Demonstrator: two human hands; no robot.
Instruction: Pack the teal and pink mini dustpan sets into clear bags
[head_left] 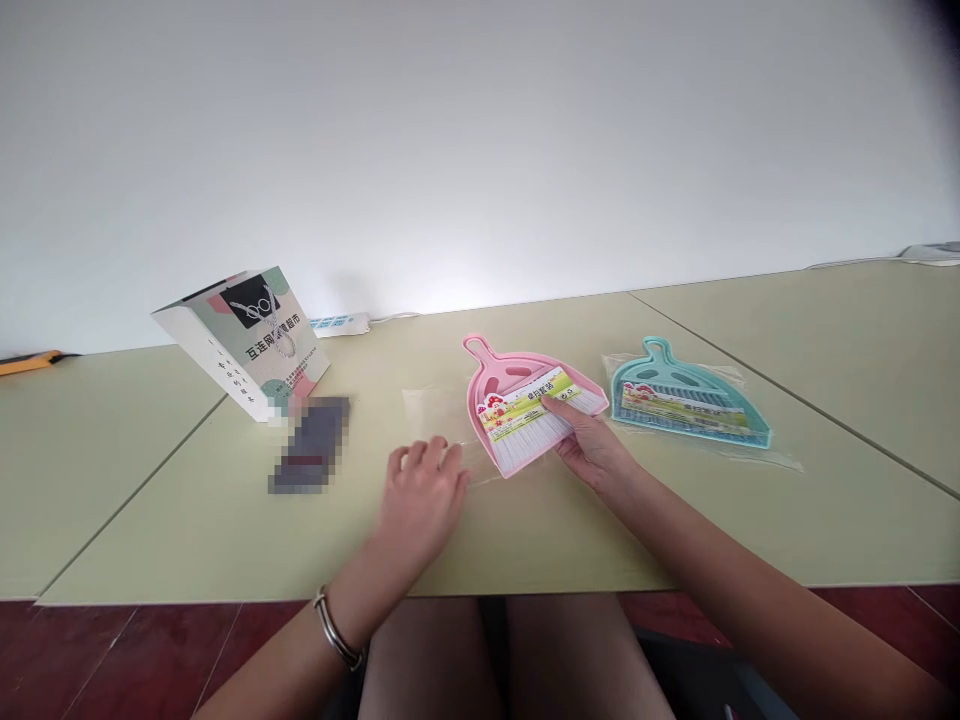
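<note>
My right hand (600, 452) grips a pink dustpan (525, 365) by its right front edge, with the thumb over a printed label and the other fingers underneath. A small brush with pale bristles (529, 438) lies in the pan, partly under the label. The dustpan is tilted, its looped handle pointing away from me. My left hand (424, 490) rests at a clear plastic wrapper (431, 405) just left of the dustpan, fingers bent and a little apart. To the right lies a teal dustpan (630, 375) in a clear bag, with a similar label.
A paper gift bag (259, 350) with rope handles stands at the left back. In front of it lies a dark, blurred flat object (309, 445). An orange-and-black item (34, 362) is at the far left by the wall, and a white packet (341, 325) lies behind the bag.
</note>
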